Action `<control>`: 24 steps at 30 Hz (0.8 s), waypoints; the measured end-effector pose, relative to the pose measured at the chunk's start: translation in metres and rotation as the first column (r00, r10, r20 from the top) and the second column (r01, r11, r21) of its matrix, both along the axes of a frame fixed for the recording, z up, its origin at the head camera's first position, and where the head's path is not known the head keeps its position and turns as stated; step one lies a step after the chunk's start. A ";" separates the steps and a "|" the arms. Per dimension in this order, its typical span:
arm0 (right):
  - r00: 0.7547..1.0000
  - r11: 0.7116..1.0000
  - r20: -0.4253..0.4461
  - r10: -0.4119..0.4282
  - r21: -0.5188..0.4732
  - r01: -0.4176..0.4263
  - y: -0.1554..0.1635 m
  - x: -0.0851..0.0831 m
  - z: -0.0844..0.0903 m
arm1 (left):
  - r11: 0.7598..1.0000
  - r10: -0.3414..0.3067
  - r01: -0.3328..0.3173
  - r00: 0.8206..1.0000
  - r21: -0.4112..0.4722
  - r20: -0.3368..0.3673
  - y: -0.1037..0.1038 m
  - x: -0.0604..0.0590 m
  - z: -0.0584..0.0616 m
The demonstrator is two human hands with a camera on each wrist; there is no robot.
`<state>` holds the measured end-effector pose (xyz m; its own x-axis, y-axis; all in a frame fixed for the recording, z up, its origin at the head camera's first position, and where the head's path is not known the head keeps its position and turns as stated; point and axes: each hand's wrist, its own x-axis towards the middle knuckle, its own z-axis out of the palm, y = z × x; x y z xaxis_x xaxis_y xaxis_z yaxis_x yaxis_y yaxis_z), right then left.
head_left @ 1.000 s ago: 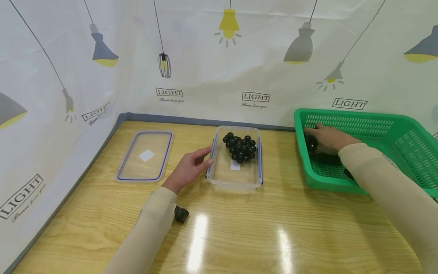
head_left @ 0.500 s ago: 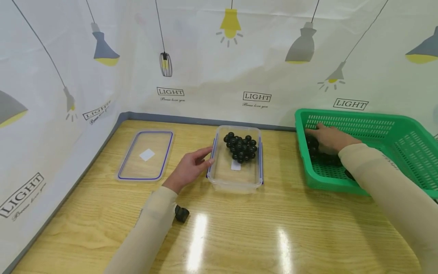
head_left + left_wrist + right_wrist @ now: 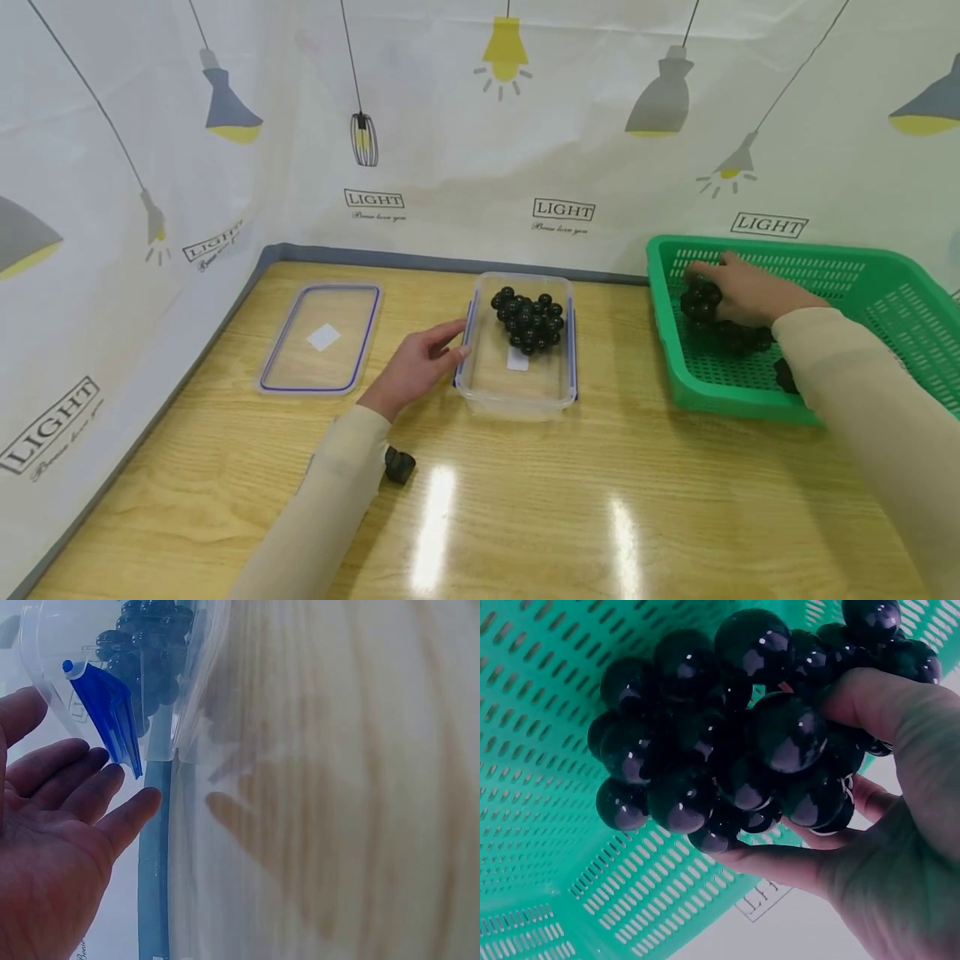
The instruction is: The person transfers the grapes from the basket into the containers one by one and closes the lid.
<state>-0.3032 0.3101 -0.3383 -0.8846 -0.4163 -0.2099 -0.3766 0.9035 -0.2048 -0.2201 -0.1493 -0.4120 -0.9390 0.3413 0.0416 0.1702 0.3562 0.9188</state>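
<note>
In the head view, my left hand (image 3: 416, 367) is beside a clear plastic container (image 3: 517, 402), its fingers loosely extended at the left wall. A bunch of black grapes (image 3: 529, 321) lies in that container. The left wrist view shows a blue clip (image 3: 109, 712) hanging from the container's side, close to the fingertips. Inside a green basket (image 3: 723, 402), my right hand (image 3: 757, 292) grips another bunch of black grapes (image 3: 701, 300). In the right wrist view, thumb and fingers lie on either side of this bunch (image 3: 682, 750). Part of the fingers is hidden behind the grapes.
A clear lid (image 3: 288, 362) with a blue seal lies flat on the wooden table (image 3: 525, 508), left of the container. More dark grapes (image 3: 742, 339) show in the basket below my right hand. A lamp-printed backdrop (image 3: 450, 183) stands behind the table.
My right hand has drawn slightly right from the basket's left wall with the grapes, which now show more fully. My left hand stays by the container.
</note>
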 end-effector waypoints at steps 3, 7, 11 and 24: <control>1.000 1.000 -0.008 -0.004 -0.024 0.004 0.006 0.002 0.008 | 1.000 -0.002 0.002 1.000 -0.003 0.002 0.000 0.000 0.001; 0.999 0.999 -0.041 -0.009 -0.038 0.007 0.011 0.007 0.021 | 1.000 0.001 0.000 1.000 -0.021 0.013 0.002 0.002 0.007; 0.996 0.999 -0.090 -0.017 -0.052 0.012 0.011 0.011 0.040 | 1.000 0.000 0.001 1.000 -0.021 0.014 0.003 0.006 0.013; 0.965 0.993 -0.249 0.081 -0.065 -0.100 -0.032 0.032 0.091 | 1.000 0.017 -0.017 1.000 -0.017 0.010 0.001 0.000 0.001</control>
<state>-0.2711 0.2781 -0.2474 -0.8629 -0.5034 0.0440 -0.5033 0.8486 -0.1629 -0.2198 -0.1480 -0.4105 -0.9450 0.3260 0.0264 0.1547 0.3744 0.9143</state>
